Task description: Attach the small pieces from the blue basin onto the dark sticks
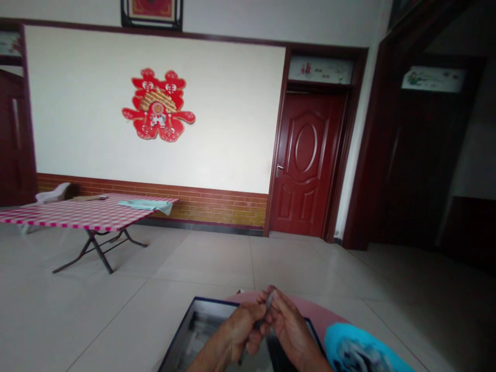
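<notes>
Both my hands are together low in the view, above a shallow box point(179, 330) with a dark blue rim and a pale inside. My left hand point(242, 328) is closed around a thin, dark grey pen-like stick point(268, 300), which slants up to the right. At the stick's upper end, the fingers of my right hand point(289, 323) close in on it. Inside the box, behind my wrists, lie greyish and black items too blurred to name.
Under the box is a round pink tabletop point(329, 315). A bright blue bag or cloth-like thing point(360, 346) with dark contents sits at the right. Farther off stand a folding table point(77, 213) with a checked cover and a red door point(304, 165).
</notes>
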Available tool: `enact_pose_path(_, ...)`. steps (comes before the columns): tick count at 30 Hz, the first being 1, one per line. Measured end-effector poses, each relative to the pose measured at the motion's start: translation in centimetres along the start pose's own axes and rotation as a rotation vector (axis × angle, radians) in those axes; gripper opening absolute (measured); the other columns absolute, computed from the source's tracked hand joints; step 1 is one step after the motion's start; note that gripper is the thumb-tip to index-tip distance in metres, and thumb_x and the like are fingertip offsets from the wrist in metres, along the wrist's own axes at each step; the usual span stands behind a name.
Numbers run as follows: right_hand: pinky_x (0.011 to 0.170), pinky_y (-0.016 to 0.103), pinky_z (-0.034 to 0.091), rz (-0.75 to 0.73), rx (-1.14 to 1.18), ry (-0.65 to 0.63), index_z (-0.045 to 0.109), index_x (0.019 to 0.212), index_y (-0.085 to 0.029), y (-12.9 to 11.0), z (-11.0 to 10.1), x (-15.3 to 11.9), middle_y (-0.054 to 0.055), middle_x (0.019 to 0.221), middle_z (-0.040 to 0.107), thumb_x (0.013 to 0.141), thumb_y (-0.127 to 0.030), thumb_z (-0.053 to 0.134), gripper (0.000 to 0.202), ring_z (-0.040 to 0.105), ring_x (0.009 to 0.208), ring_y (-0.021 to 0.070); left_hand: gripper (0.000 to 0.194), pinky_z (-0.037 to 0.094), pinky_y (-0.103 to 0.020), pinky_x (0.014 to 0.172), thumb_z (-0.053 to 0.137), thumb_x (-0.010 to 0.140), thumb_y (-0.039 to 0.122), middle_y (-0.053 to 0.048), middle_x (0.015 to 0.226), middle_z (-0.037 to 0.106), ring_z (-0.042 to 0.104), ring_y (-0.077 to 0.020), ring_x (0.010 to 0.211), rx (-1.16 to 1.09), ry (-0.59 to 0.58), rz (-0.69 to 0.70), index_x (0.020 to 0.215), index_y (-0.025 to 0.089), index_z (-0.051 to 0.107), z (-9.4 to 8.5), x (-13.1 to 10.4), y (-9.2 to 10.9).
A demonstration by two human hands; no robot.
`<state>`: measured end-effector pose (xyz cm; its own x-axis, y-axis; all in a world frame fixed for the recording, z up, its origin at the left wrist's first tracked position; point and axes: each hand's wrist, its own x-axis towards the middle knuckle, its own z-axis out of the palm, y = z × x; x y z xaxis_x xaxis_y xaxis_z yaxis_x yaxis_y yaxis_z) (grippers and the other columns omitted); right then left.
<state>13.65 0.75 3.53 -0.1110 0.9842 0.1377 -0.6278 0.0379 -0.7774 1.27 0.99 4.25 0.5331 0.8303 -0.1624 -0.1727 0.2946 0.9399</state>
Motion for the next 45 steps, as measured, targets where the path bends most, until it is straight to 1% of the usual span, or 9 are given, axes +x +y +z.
enact_pose_path(6, 0.056, 0.024, 0.043, -0.008, -0.009, 0.032, 0.065, 0.084, -0.017, 0.0, 0.1, 0.0, 0.003, 0.073, 0.067, 0.067, -0.036, 0.072, 0.026, 0.06, 0.067, 0.0154, 0.037, 0.013, -0.016, 0.029, 0.053, 0.07, 0.054, 0.006, 0.051, 0.045, 0.025, -0.0028, 0.029, 0.03, -0.024, 0.001, 0.073, 0.017, 0.05, -0.2, -0.1, -0.1)
enact_pose_path(13, 0.052, 0.024, 0.043, -0.024, -0.021, 0.036, 0.064, 0.087, -0.017, 0.3, -0.1, 0.1, 0.004, 0.081, 0.068, 0.068, -0.036, 0.071, 0.028, 0.058, 0.061, 0.0133, 0.04, 0.014, -0.016, 0.03, 0.053, 0.071, 0.057, 0.007, 0.051, 0.046, 0.025, -0.0022, 0.029, 0.058, 0.02, 0.018, 0.075, 0.017, 0.052, 0.1, -0.1, -0.1)
enact_pose_path(21, 0.057, 0.025, 0.046, -0.024, -0.067, 0.134, 0.065, 0.085, -0.018, 0.6, -0.1, 0.2, 0.004, 0.077, 0.069, 0.061, -0.04, 0.075, 0.035, 0.062, 0.069, 0.0167, 0.042, 0.018, -0.017, 0.028, 0.048, 0.075, 0.057, 0.006, 0.05, 0.048, 0.029, -0.0035, 0.027, 0.238, 0.087, 0.179, 0.077, 0.016, 0.054, 0.2, 0.6, -0.9)
enact_pose_path(28, 0.063, 0.029, 0.048, -0.003, -0.103, 0.237, 0.066, 0.083, -0.018, 0.7, 0.0, -0.1, 0.006, 0.081, 0.071, 0.055, -0.042, 0.078, 0.039, 0.064, 0.08, 0.0222, 0.052, 0.023, -0.022, 0.037, 0.033, 0.076, 0.063, 0.003, 0.042, 0.039, 0.033, -0.0085, 0.036, 0.561, 0.236, 0.358, 0.048, 0.02, 0.04, -0.2, 1.8, -2.0)
enact_pose_path(31, 0.067, 0.032, 0.048, -0.008, -0.108, 0.215, 0.066, 0.083, -0.017, 0.6, 0.1, -0.2, 0.008, 0.083, 0.071, 0.056, -0.041, 0.077, 0.037, 0.065, 0.083, 0.0238, 0.052, 0.026, -0.022, 0.041, 0.032, 0.077, 0.062, 0.003, 0.043, 0.039, 0.035, -0.0097, 0.04, 0.637, 0.226, 0.394, 0.048, 0.02, 0.041, -0.3, 1.6, -1.8)
enact_pose_path(35, 0.075, 0.037, 0.048, -0.016, -0.077, 0.172, 0.063, 0.093, -0.017, 0.2, 0.2, -0.1, 0.01, 0.089, 0.071, 0.061, -0.044, 0.073, 0.043, 0.064, 0.088, 0.0255, 0.047, 0.027, -0.021, 0.039, 0.025, 0.084, 0.05, 0.004, 0.047, 0.041, 0.034, -0.009, 0.036, 0.755, 0.133, 0.302, 0.057, 0.019, 0.047, -1.0, 0.7, -0.3)
enact_pose_path(38, 0.082, 0.041, 0.046, -0.027, -0.083, 0.227, 0.057, 0.104, -0.019, -0.2, -0.2, 0.2, 0.011, 0.098, 0.07, 0.064, -0.048, 0.069, 0.051, 0.063, 0.093, 0.0261, 0.04, 0.03, -0.021, 0.045, 0.032, 0.085, 0.041, 0.005, 0.049, 0.043, 0.038, -0.0093, 0.043, 0.855, 0.148, 0.293, 0.063, 0.016, 0.053, -2.4, -0.4, 1.4)
enact_pose_path(42, 0.083, 0.04, 0.045, -0.16, -0.274, 0.298, 0.054, 0.111, -0.02, -0.4, -0.8, 0.3, 0.011, 0.101, 0.069, 0.068, -0.052, 0.063, 0.055, 0.062, 0.095, 0.0256, 0.027, 0.032, -0.021, 0.053, 0.044, 0.08, 0.031, 0.005, 0.051, 0.044, 0.04, -0.0108, 0.052, 0.996, 0.17, 0.292, 0.062, 0.017, 0.057, -4.5, -3.0, 3.2)
enact_pose_path(45, 0.081, 0.039, 0.046, -0.23, -0.491, 0.282, 0.056, 0.109, -0.019, 0.0, -0.8, 0.1, 0.01, 0.096, 0.07, 0.069, -0.053, 0.062, 0.053, 0.063, 0.091, 0.0256, 0.019, 0.034, -0.022, 0.058, 0.05, 0.075, 0.023, 0.004, 0.053, 0.046, 0.042, -0.0124, 0.055, 1.088, 0.152, 0.279, 0.058, 0.019, 0.057, -5.5, -5.7, 3.1)
